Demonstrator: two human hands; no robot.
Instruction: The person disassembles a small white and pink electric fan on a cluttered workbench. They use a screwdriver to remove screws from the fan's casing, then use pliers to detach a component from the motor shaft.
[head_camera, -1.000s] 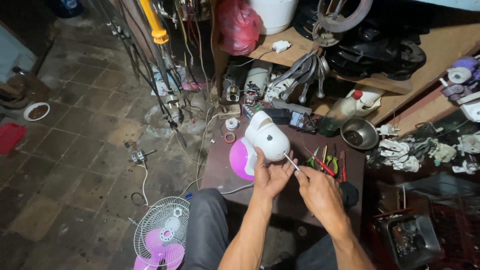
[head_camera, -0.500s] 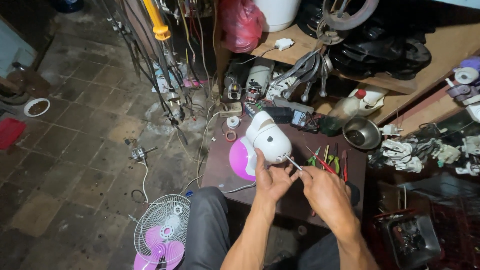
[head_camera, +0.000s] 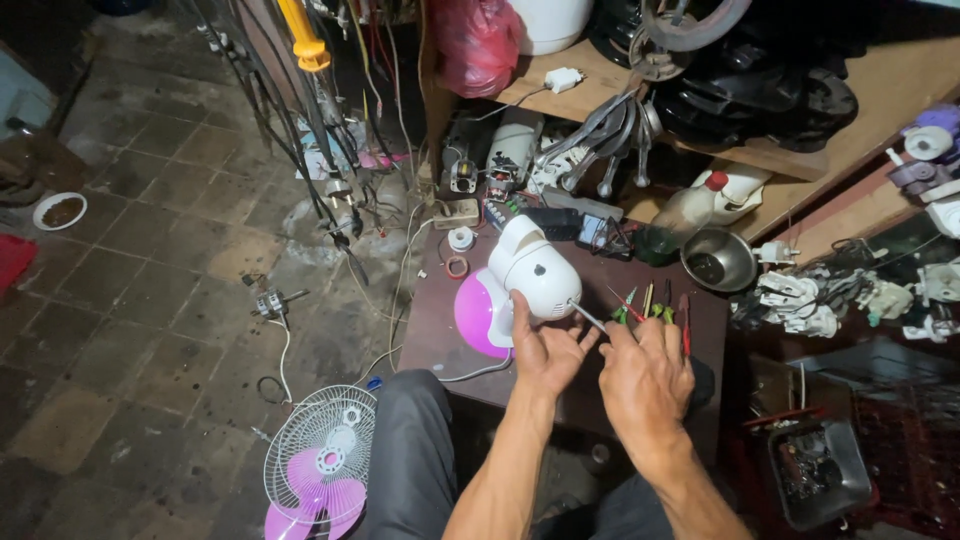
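Note:
A white fan motor housing (head_camera: 532, 272) on a round purple base (head_camera: 478, 314) stands on a small dark brown table (head_camera: 440, 330). My left hand (head_camera: 545, 350) cups the housing's lower right side from below. My right hand (head_camera: 645, 380) grips a screwdriver (head_camera: 590, 316) whose metal shaft points up-left, tip touching the housing. Both forearms reach in from the bottom edge.
Several screwdrivers with red and green handles (head_camera: 650, 305) lie right of the housing. A metal bowl (head_camera: 718, 260), a plastic bottle (head_camera: 685, 212) and a meter (head_camera: 592, 232) sit behind. A fan grille with purple blades (head_camera: 320, 470) lies on the tiled floor. Cluttered wooden shelves (head_camera: 780, 155) stand at the back.
My hands stay at the housing with the screwdriver tip against it; they have shifted only slightly. The housing has not moved.

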